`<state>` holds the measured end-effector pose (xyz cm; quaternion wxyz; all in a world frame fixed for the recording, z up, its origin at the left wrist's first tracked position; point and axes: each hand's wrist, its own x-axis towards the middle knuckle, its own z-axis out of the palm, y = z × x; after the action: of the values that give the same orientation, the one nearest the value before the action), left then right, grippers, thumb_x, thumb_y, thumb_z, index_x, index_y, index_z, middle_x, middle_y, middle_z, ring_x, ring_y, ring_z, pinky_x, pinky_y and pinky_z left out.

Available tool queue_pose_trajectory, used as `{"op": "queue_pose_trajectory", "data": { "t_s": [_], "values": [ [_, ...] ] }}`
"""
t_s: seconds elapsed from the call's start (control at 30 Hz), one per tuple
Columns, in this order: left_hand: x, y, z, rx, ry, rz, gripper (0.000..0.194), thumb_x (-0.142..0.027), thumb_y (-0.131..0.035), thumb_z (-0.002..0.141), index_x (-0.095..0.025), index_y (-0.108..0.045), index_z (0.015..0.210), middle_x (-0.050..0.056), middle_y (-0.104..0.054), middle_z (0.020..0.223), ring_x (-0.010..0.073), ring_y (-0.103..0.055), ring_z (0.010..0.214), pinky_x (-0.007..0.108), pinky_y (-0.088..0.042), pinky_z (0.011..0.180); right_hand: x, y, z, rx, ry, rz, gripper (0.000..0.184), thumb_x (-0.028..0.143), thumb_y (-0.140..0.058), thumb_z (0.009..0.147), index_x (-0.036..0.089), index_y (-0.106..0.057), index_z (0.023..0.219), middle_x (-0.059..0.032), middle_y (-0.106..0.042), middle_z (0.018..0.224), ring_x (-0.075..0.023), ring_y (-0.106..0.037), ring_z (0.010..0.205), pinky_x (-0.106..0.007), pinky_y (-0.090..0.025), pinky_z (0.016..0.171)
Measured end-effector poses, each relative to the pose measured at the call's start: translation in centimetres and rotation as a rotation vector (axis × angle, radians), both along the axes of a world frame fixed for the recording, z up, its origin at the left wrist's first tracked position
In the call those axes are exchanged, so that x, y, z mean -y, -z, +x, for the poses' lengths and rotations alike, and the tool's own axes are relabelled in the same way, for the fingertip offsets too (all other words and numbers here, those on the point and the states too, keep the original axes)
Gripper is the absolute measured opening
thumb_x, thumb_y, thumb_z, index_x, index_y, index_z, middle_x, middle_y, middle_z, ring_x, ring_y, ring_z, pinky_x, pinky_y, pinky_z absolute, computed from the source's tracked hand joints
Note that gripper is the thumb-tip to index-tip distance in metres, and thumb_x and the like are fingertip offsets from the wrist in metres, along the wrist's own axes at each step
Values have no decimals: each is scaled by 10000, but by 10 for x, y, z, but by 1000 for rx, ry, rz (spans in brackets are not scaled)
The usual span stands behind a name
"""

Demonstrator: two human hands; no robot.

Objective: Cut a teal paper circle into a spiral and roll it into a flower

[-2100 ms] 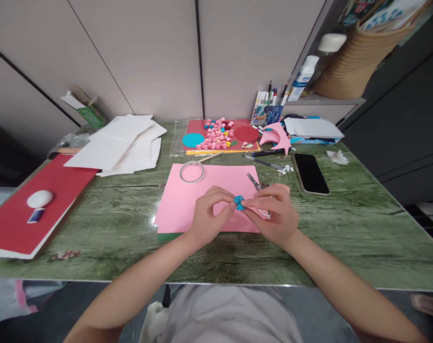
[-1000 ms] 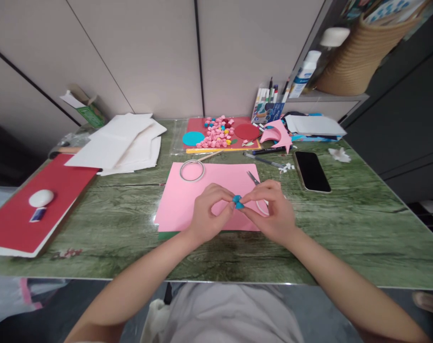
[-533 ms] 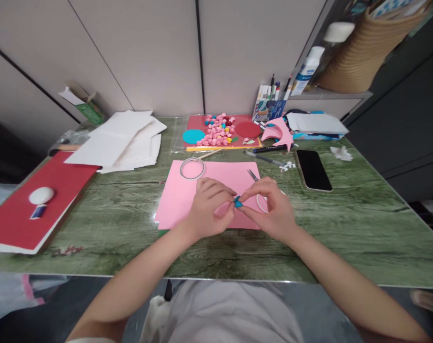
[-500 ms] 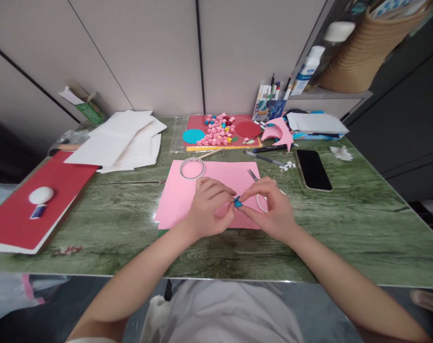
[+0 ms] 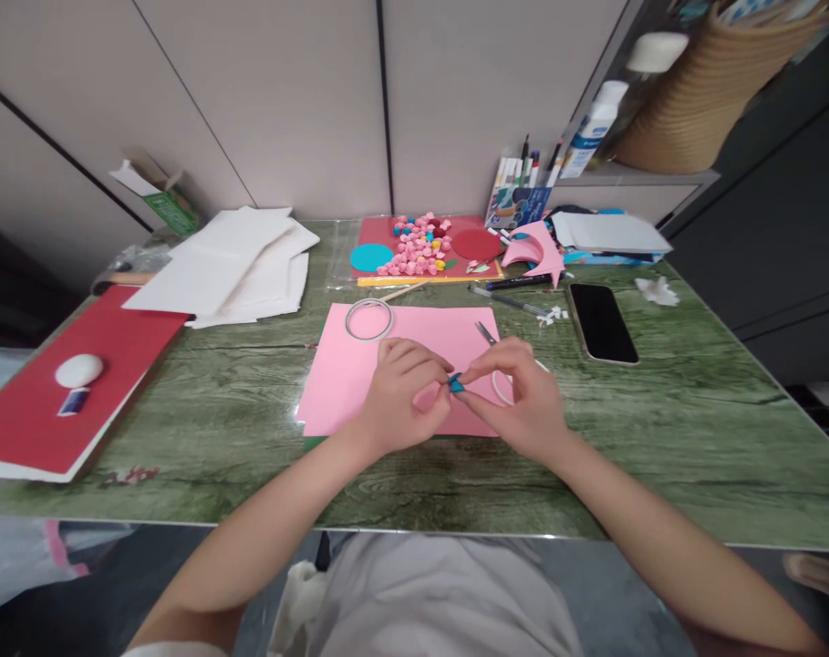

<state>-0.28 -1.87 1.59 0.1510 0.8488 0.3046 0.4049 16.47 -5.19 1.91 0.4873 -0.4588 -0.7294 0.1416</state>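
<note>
Between the fingertips of both hands is a small folded piece of blue paper [image 5: 457, 383]. My left hand [image 5: 409, 392] pinches its left side, thumb below and fingers curled above. From the right, my right hand [image 5: 523, 397] grips it between thumb and forefinger. Both hands are over a pink paper sheet [image 5: 346, 383] on the table. Scissors [image 5: 486, 333] lie on the sheet, their handles partly behind my right hand. A tape roll [image 5: 368, 319] rests near the sheet's top left.
Small pink, blue and yellow paper balls [image 5: 418, 248] lie on a red sheet behind. A phone [image 5: 603, 322] is at right, beside white scraps and pens [image 5: 516, 301]. White papers [image 5: 229, 260] and a red board [image 5: 65, 392] occupy the left. A marker box [image 5: 519, 203] stands at the back.
Both hands keep hold of the blue paper in nearly the same place; its folded shape looks slightly turned. The whole view has shifted slightly.
</note>
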Motion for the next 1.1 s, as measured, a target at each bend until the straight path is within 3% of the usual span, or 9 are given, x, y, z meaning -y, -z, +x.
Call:
{"op": "queue_pose_trajectory", "data": {
  "t_s": [0.2, 0.4, 0.9, 1.1],
  "values": [
    [3, -3, 2, 67, 22, -164, 83, -159, -487, 712, -185, -565, 701, 24, -636, 782, 161, -537, 791, 349, -365, 783, 0, 7, -3, -131, 10, -13, 188, 207, -671, 669, 255, -553, 807, 19, -605, 729, -172, -540, 742, -393, -413, 747],
    [4, -4, 3, 180, 74, -304, 79, -170, -489, 741, -176, -560, 707, 31, -626, 775, 153, -542, 781, 332, -394, 772, 0, 11, -1, -120, 27, 37, 185, 191, -671, 665, 276, -584, 803, 11, -598, 729, -179, -528, 729, -407, -414, 739],
    [1, 0, 0, -11, 11, -21, 61, -168, -478, 698, -181, -535, 684, 10, -639, 769, 147, -525, 778, 347, -343, 781, 2, 1, -2, 7, 4, -33, 185, 198, -645, 688, 255, -541, 830, 13, -611, 758, -180, -534, 772, -394, -410, 748],
    [-1, -1, 0, -54, -1, 0, 69, -176, -462, 701, -183, -524, 670, 8, -640, 753, 144, -522, 768, 345, -336, 772, 1, 0, -2, 42, 7, -38, 184, 204, -631, 701, 251, -526, 844, 15, -610, 757, -178, -533, 776, -388, -402, 745]
  ]
}}
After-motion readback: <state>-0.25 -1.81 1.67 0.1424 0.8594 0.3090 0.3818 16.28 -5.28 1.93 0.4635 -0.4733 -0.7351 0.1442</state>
